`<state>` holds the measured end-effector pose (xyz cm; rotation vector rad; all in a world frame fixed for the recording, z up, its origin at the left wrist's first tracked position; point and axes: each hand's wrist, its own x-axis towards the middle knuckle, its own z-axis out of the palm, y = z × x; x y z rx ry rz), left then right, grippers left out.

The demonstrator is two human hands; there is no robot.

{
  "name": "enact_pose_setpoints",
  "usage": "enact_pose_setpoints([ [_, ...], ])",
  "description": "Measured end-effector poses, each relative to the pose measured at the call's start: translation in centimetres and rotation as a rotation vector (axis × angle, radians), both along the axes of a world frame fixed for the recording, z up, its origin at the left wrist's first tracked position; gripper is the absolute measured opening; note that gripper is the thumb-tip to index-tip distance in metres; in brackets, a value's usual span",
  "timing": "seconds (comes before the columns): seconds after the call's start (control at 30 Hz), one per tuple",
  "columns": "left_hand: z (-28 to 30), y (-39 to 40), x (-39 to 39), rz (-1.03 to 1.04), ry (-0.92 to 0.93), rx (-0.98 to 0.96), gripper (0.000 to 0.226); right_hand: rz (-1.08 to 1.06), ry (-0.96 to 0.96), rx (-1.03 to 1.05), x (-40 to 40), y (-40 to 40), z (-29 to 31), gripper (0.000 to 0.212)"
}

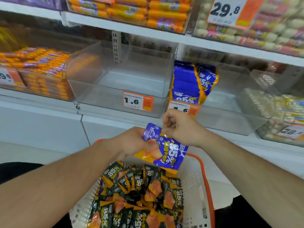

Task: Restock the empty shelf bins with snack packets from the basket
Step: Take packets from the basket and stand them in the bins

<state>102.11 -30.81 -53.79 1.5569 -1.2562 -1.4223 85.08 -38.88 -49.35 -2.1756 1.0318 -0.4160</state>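
Observation:
Above the basket, my left hand [139,142] holds a small stack of blue-and-orange snack packets [167,152]. My right hand [179,127] pinches the top corner of the same stack. The white basket [195,186] with an orange rim sits below and holds several black-and-orange packets [139,195]. On the middle shelf, a clear bin [125,76] marked 1.6 has nothing in it. The clear bin [230,102] to its right holds several upright blue packets [190,83] at its left end.
Orange sausage packs [37,66] fill the bin at the left. Bins of pale wrapped snacks [283,109] stand at the right. The upper shelf [148,32] overhangs the clear bins and carries more orange packs and a 29.8 price tag [228,10].

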Motion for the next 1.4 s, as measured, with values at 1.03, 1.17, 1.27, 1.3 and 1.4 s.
enact_pose_setpoints([
  [1.03, 4.5, -12.2, -4.9, 0.291, -1.163, -0.47, 0.087, -0.806, -0.398, 0.013, -12.4, -14.2, 6.6, 0.02],
  [1.17, 4.0, -12.2, -5.2, 0.348, -1.237, -0.522, 0.085, -0.789, -0.155, -0.036, -10.0, -17.6, 4.7, 0.026],
  [1.27, 4.0, -12.1, -5.1, 0.349, -1.215, -0.535, 0.086, -0.806, -0.02, -0.045, -8.1, -18.9, 3.5, 0.021],
  [1.3, 3.9, -12.1, -5.0, 0.348, -1.209, -0.541, 0.086, -0.841, -0.012, -0.038, -7.5, -19.0, 3.3, 0.018],
  [1.4, 3.7, -11.9, -5.0, 0.352, -1.196, -0.569, 0.084, -0.928, -0.048, 0.035, -6.1, -19.2, 2.7, 0.017],
])
